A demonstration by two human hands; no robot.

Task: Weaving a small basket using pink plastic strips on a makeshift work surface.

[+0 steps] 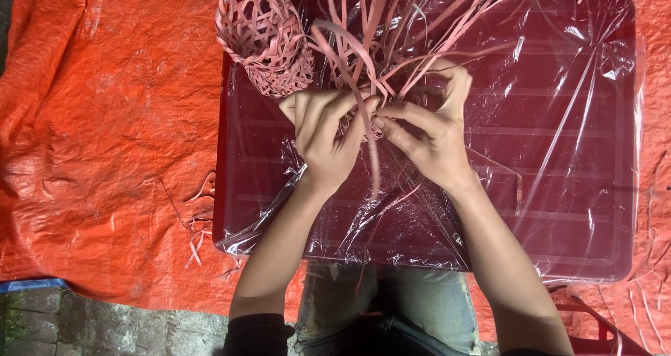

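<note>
- Pink strips of flat weaving material (391,27) fan upward and outward from a half-woven piece (363,122) that sits between both hands, over the upper middle of the table.
- The left hand (323,129) wraps around the near left side of the half-woven piece, fingers curled tight on it, with one strip pinched under the thumb; a long loose strip (375,167) hangs down from there toward the person.
- The right hand (433,129) closes on the right side of the same piece; its index finger and thumb pinch narrow on a strip right where the two hands meet, and the other fingers curl over the top of the bundle.
- The fingertips of both hands touch or nearly touch at the middle of the work; much of the woven part is hidden behind them.
- A finished small woven basket (264,38), the same pink, lies tipped on its side at the table's far left corner, its open mouth turned to the upper left, just beside the fanned strips.
- The dark red table (559,188) is low and rectangular, covered with a crinkled sheet of clear plastic (594,55) that shines in places.
- An orange tarpaulin (105,118) spreads under and around the table.
- Short pink offcuts (198,223) lie on the tarpaulin just off the table's left edge, and a few more near the lower right corner.
- The person's knees in grey-blue jeans (412,300) show under the table's near edge.
- Grey stone paving (91,324) shows at the lower left.
</note>
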